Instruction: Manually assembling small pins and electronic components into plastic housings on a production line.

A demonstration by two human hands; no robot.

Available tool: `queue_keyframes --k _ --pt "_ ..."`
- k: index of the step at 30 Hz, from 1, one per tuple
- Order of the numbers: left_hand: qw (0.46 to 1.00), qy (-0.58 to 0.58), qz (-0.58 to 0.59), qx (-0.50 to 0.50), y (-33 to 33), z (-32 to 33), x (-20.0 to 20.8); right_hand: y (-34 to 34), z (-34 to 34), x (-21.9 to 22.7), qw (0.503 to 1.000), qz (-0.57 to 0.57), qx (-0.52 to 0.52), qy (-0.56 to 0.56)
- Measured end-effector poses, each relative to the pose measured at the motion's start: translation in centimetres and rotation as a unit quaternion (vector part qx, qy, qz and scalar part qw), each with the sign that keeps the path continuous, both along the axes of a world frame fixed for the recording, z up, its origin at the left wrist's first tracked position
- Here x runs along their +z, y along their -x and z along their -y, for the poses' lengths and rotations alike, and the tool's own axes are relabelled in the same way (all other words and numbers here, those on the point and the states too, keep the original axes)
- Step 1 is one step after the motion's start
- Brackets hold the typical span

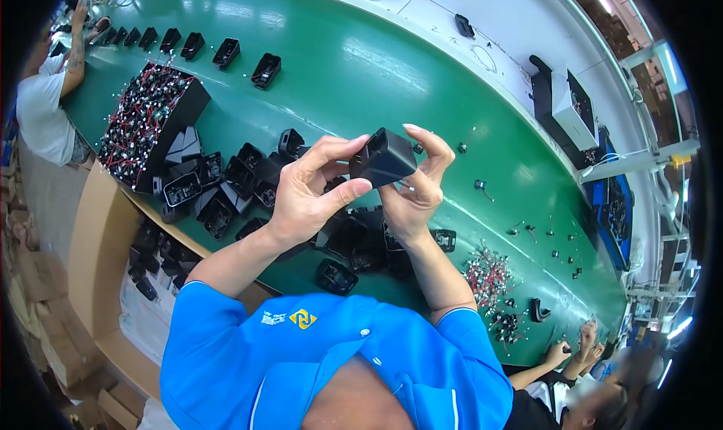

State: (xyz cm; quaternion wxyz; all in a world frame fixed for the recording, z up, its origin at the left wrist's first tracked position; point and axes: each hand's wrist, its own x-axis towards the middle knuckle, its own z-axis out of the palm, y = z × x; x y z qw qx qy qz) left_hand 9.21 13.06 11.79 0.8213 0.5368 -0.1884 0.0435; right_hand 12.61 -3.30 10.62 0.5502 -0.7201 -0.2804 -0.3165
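A black plastic housing (390, 161), box-shaped with an open recess, is held up over the green table in front of my chest. My left hand (310, 193) grips its left side, thumb below and fingers above. On the opposite side, my right hand (414, 200) is closed against the housing, with the forefinger raised off it. Any small part between the right fingers is hidden. Beneath my hands lie several more black housings (337, 276), some with their hollow sides up.
A black bin (197, 102) heaped with wired parts stands at left. A row of housings (266, 70) runs along the far side. Loose wired parts (488, 273) lie in a pile at right. An open cardboard box (94, 238) is at lower left. Co-workers sit at both ends.
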Motion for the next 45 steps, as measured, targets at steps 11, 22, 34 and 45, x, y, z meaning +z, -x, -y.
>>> queue_keyframes --k 11,22,34,45 --pt "0.975 0.153 -0.159 0.012 -0.9 -3.8 -1.1 -2.3 -4.8 1.8 0.984 -0.006 0.084 0.154" --pt "0.793 -0.537 0.030 0.287 -5.5 -9.2 -4.9 -16.3 -9.8 -6.1 0.897 -0.076 -0.025 0.435" --pt "0.761 -0.620 0.011 0.192 -5.1 -8.3 -5.0 -16.1 -9.9 -6.6 0.825 -0.121 -0.117 0.540" --pt "0.763 -0.581 0.053 0.278 -5.7 -8.5 -5.8 -9.9 8.2 -3.1 0.840 -0.317 -0.166 0.408"
